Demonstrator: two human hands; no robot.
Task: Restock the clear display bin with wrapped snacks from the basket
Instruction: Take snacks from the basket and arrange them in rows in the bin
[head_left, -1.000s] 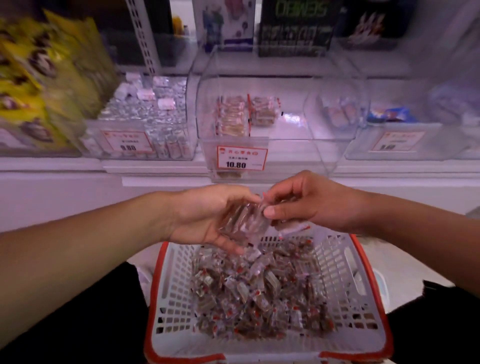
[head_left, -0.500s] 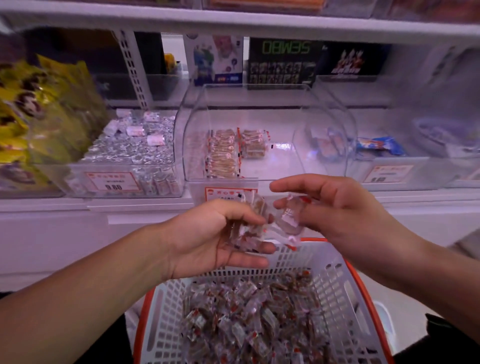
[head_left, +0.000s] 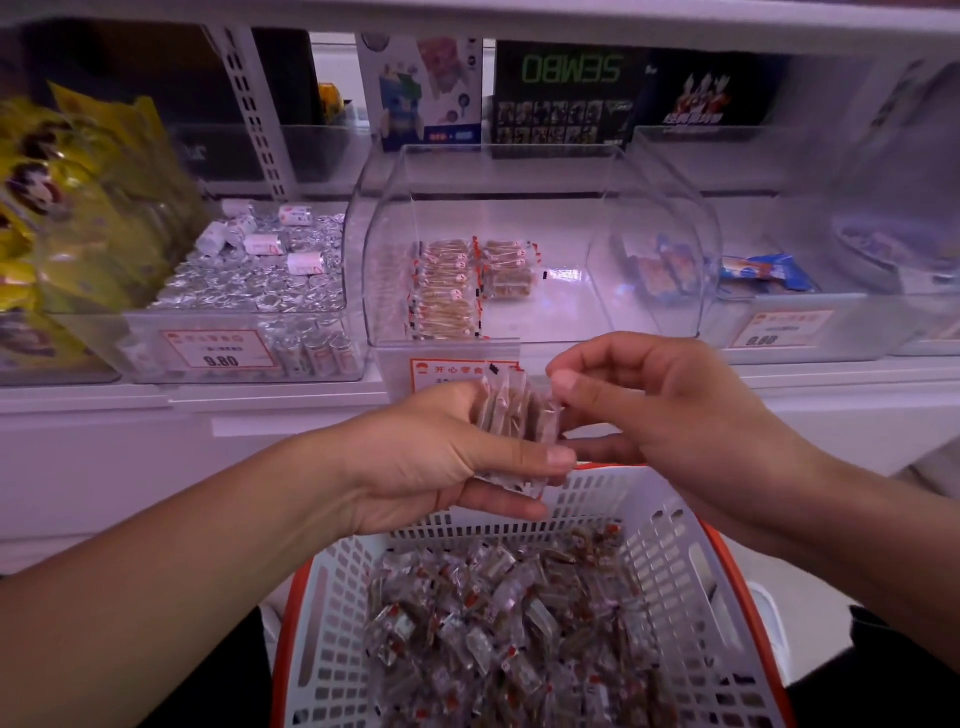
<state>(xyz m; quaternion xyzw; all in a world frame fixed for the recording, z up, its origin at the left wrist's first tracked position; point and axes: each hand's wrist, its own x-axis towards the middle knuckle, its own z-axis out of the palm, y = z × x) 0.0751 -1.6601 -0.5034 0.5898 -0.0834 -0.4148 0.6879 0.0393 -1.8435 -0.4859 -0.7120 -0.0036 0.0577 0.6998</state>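
Snacks (head_left: 511, 415): a squared stack grasped in left hand (head_left: 441, 457), raised from over the basket (head_left: 670, 525) toward the bin (head_left: 530, 249) since a second ago. Right hand (head_left: 660, 410) pinched the stack's far edge. Bin held two short rows, left side; placing seemed next.

White basket (head_left: 670, 551), orange rim; brown snacks (head_left: 511, 634).

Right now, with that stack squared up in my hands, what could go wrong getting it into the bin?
The stack of wrapped snacks sits loosely between left hand and right hand; slick wrappers could fan out and drop into the basket. The clear display bin has neat rows; a careless push may topple them.
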